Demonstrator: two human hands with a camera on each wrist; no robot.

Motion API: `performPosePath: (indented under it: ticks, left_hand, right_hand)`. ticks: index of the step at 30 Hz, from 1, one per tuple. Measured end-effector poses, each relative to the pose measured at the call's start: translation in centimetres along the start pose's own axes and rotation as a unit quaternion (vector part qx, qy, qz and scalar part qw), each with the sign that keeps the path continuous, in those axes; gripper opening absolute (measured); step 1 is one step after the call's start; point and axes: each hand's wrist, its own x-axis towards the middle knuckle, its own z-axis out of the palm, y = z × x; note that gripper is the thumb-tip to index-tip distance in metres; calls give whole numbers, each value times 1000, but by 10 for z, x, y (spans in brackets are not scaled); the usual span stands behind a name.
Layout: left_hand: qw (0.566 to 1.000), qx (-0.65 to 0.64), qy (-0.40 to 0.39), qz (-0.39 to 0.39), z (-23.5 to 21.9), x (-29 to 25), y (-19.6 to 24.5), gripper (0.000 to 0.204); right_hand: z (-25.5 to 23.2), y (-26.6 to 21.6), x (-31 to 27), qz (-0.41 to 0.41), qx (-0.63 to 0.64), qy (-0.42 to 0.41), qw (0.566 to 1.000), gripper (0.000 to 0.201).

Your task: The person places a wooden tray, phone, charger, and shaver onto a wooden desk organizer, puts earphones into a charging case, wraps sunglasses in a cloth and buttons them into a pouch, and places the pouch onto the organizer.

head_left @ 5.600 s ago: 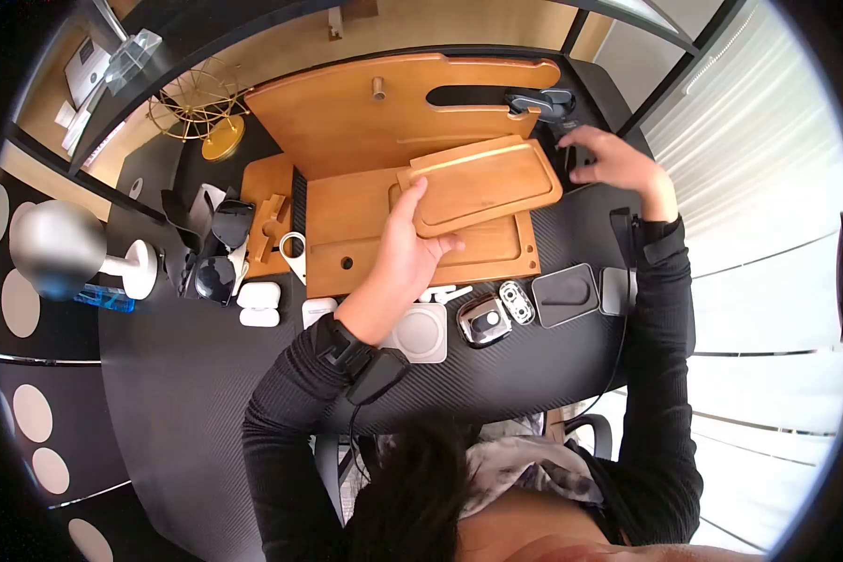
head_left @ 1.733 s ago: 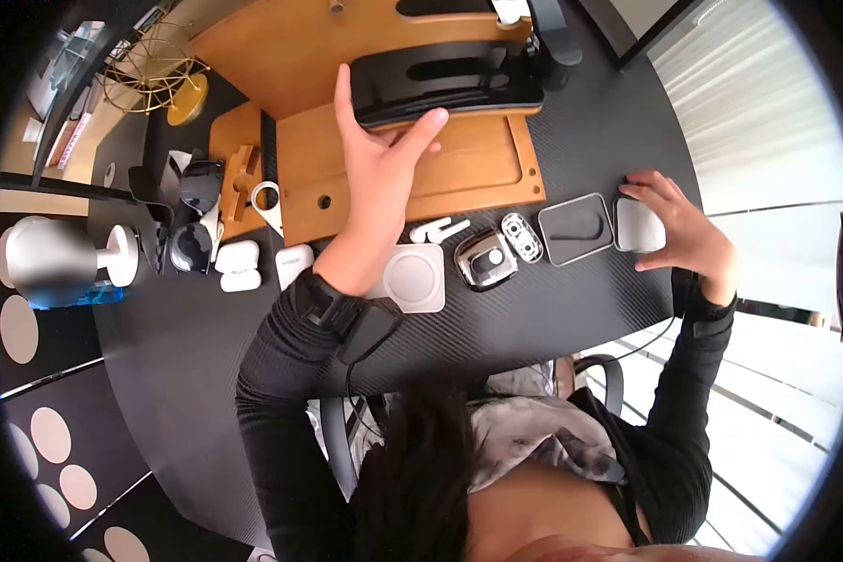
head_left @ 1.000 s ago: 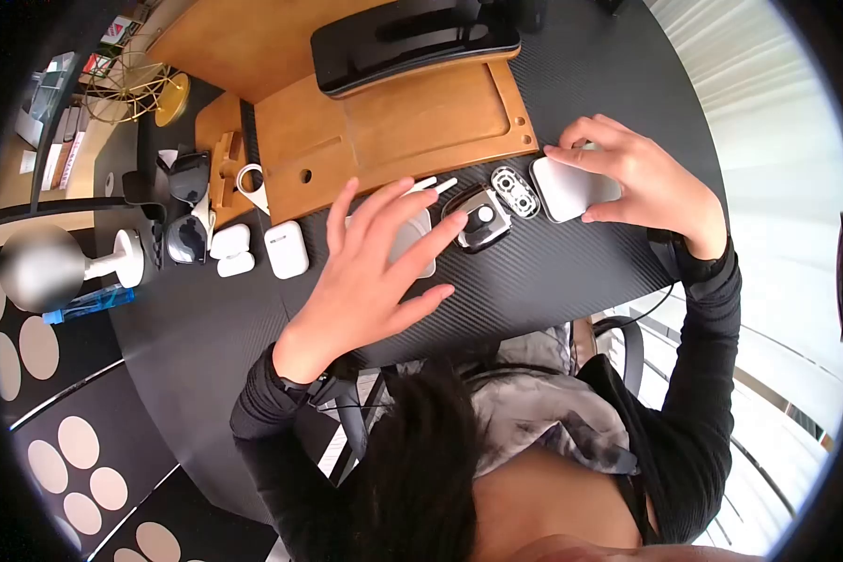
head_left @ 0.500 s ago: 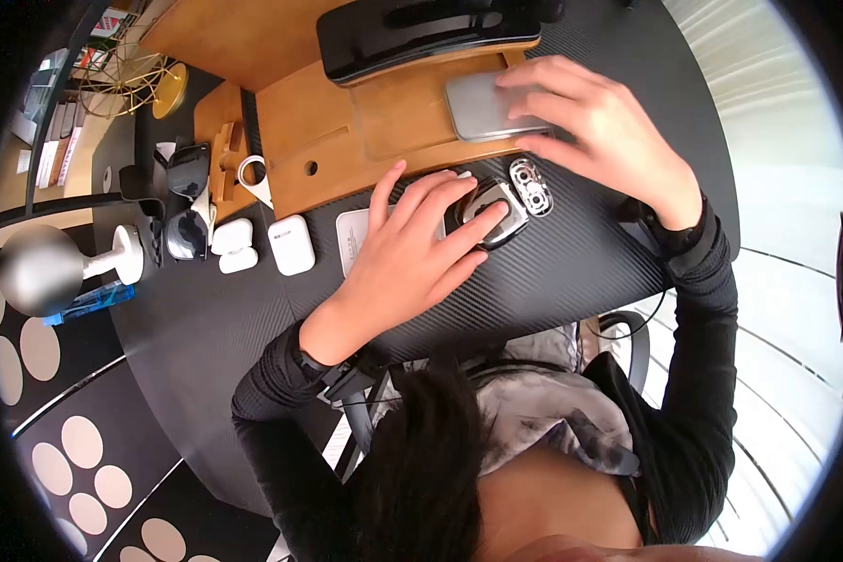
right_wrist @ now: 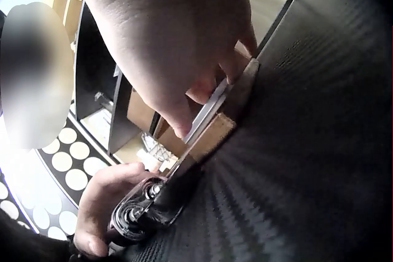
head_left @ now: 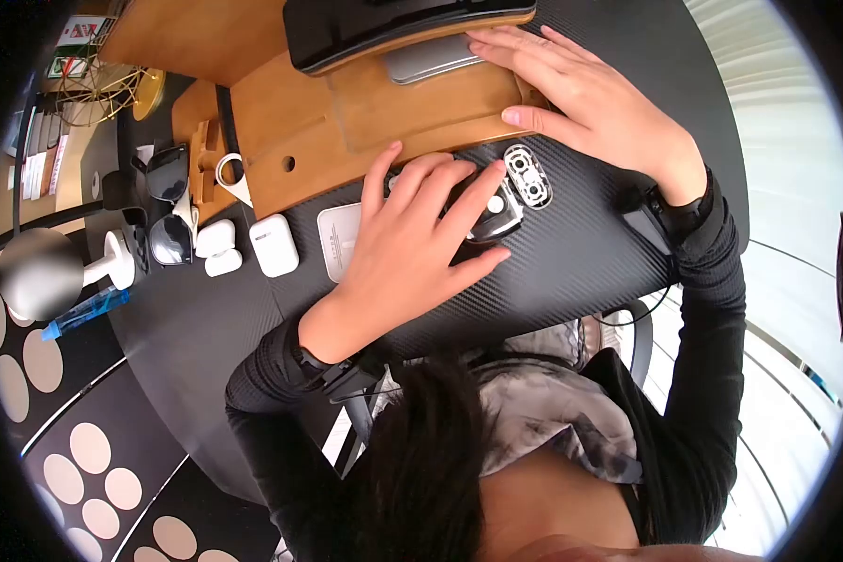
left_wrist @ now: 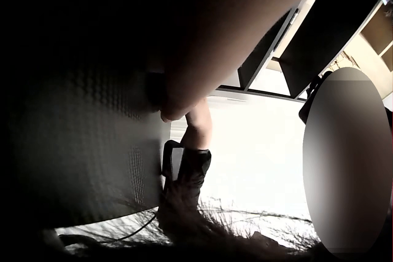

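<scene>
In the head view a grey flat case (head_left: 431,62) lies on the wooden tray (head_left: 290,122), its back edge beneath the black-topped wooden piece (head_left: 393,28). My right hand (head_left: 599,112) touches the case's right end with extended fingertips, its thumb at the tray's front right edge. My left hand (head_left: 403,244) is spread palm down over a shiny black-and-silver device (head_left: 498,217) and partly hides it; whether it touches is unclear. The right wrist view shows my right hand (right_wrist: 178,41) at the tray edge and my left hand (right_wrist: 104,200) beside the device.
On the desk (head_left: 553,262) are a clear oval holder (head_left: 528,176), a pale square pad (head_left: 339,239), a white case (head_left: 273,245), an open earbud case (head_left: 218,247), sunglasses (head_left: 170,239), a white ring (head_left: 232,176) and a white stand (head_left: 114,260).
My right hand has carried the grey case from the desk's right side onto the tray, then back and left beneath the black-topped piece. My left hand has left that piece and come forward.
</scene>
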Motion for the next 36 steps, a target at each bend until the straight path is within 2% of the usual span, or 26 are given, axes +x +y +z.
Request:
performPosePath:
  ticks: [2, 5, 6, 9, 11, 17, 19, 20, 21, 23, 24, 25, 27, 29, 31, 32, 36]
  left_hand:
    - [1000, 3, 5, -5, 4, 1, -3, 67]
    - [999, -12, 30, -4, 4, 0, -7, 67]
    - [999, -24, 34, -15, 2, 0, -7, 68]
    - [998, -41, 48, -25, 3, -2, -7, 71]
    - [995, -49, 75, -40, 0, -1, -6, 74]
    - [993, -69, 82, -48, -2, -2, -8, 75]
    - [992, -73, 88, -51, -2, -2, -10, 74]
    - [991, -80, 94, -56, -1, -3, -11, 73]
    - [991, -81, 94, -56, -1, -3, -11, 73]
    - [990, -89, 100, -41, -2, -3, -12, 71]
    - [990, -87, 102, -40, -2, -2, -12, 71]
    - [990, -91, 101, -36, -3, -2, -12, 70]
    - [990, -95, 100, -35, -2, -3, -11, 68]
    - [988, -101, 112, -25, -2, -2, -13, 66]
    - [987, -107, 121, -19, -2, -1, -16, 65]
    - [985, -115, 127, -12, -2, -2, -17, 64]
    - [973, -173, 152, -20, 0, -4, -19, 63]
  right_hand:
    - [-3, 0, 0, -5, 12, 2, 1000, 55]
    - [-21, -11, -4, -44, 42, 77, 995, 38]
    - [-26, -15, -5, -82, 97, 92, 988, 32]
    - [-27, -34, -17, -60, 177, -50, 981, 40]
    - [-25, -41, -17, -86, 114, -49, 989, 41]
    - [-22, -42, -21, -43, 128, -78, 988, 39]
    - [-24, -39, -19, 7, 238, -60, 969, 39]
    - [-15, -35, -15, -52, 273, 35, 960, 39]
    - [-12, -37, -14, -52, 274, 34, 960, 39]
    - [-7, -41, -11, 42, 483, 70, 872, 41]
    - [-6, -44, -11, 76, 533, 50, 841, 43]
    - [-2, -46, -11, 74, 533, 50, 842, 43]
    - [5, -51, -11, 77, 604, 92, 788, 48]
    - [10, -52, -10, 68, 602, 117, 787, 49]
    - [16, -49, -9, -2, 582, 110, 806, 47]
    - [16, -43, -7, -57, 495, 112, 860, 44]
    - [12, -41, -6, -76, 511, 85, 852, 45]
